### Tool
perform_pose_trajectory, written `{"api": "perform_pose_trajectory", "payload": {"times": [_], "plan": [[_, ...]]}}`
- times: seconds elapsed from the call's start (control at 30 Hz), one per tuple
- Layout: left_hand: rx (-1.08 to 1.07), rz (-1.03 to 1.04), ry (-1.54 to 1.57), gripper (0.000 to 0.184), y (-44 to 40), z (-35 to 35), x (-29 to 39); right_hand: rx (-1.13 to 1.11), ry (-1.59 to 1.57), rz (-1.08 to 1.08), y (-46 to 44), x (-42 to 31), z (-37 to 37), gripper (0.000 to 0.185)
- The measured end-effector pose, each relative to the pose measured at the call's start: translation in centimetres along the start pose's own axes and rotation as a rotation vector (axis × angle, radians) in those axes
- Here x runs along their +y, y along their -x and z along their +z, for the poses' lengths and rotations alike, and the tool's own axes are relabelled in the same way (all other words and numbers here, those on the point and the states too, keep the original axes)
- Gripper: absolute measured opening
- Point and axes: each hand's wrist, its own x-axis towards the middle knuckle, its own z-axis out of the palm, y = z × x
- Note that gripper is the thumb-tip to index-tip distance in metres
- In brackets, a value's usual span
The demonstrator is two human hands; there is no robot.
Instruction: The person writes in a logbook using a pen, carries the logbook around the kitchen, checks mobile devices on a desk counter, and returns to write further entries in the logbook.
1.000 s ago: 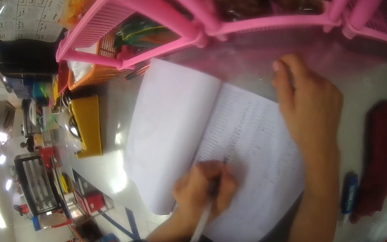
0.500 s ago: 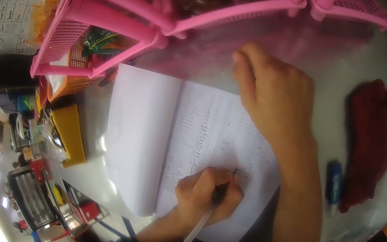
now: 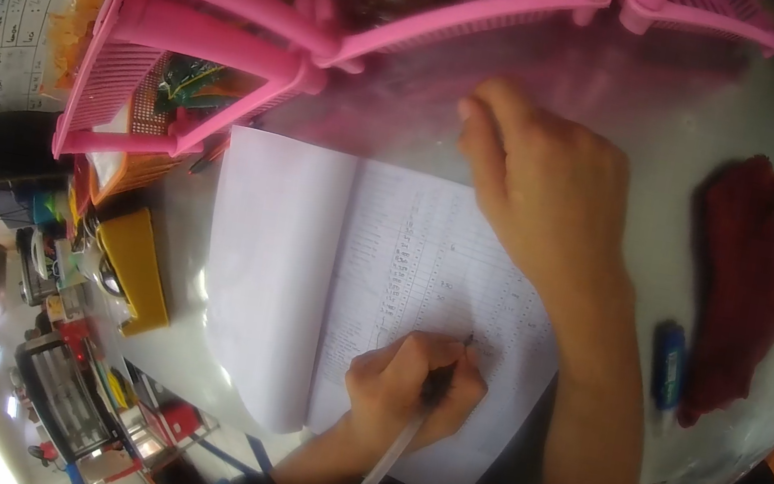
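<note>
A left hand (image 3: 390,384) pinched a pen (image 3: 392,454) over a printed page (image 3: 461,254); the right hand (image 3: 560,173) was at its edge, grip unclear.

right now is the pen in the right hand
No, the pen is gripped in the left hand, while the right hand is well apart from it.

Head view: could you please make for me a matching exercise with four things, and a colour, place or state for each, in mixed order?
Things
1. Pen
2. Large basket
3. Papers
4. Cloth

Colour, place or state
A. Pink
B. Held in the left hand
C. Dark red
D. Lying open beneath the left hand

Right pairs
1-B, 2-A, 3-D, 4-C
</note>
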Motion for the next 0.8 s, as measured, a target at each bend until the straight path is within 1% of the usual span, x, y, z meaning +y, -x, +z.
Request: {"api": "perform_pose_trajectory", "payload": {"times": [0.2, 0.4, 0.6, 0.67, 0.7, 0.77, 0.8], "plan": [[-0.003, -0.021, 0.034, 0.022, -0.17, -0.05, -0.02, 0.007, -0.011, 0.001, -0.01, 0.01, 0.14, 0.02], [-0.031, 0.034, -0.001, 0.022, -0.27, -0.04, -0.12, 0.021, -0.011, -0.006, 0.03, 0.04, 0.22, 0.019], [-0.031, -0.02, 0.026, 0.022, -0.27, -0.12, -0.04, 0.014, -0.016, -0.002, 0.05, 0.07, 0.14, 0.019], [-0.03, 0.09, 0.02, 0.022, -0.34, 0.1, -0.48, 0.02, -0.028, -0.002, 0.03, 0.0, 0.14, 0.02], [-0.026, 0.091, 0.01, 0.022, -0.3, 0.1, -0.37, 0.013, -0.033, 0.004, 0.04, -0.01, 0.11, 0.02], [-0.02, 0.016, 0.032, 0.022, -0.09, 0.02, -0.12, 0.01, -0.047, 0.004, -0.02, -0.06, 0.1, 0.02], [-0.013, 0.016, 0.024, 0.022, 0.07, -0.15, -0.18, 0.001, -0.05, 0.011, -0.03, -0.02, 0.08, 0.019]]}}
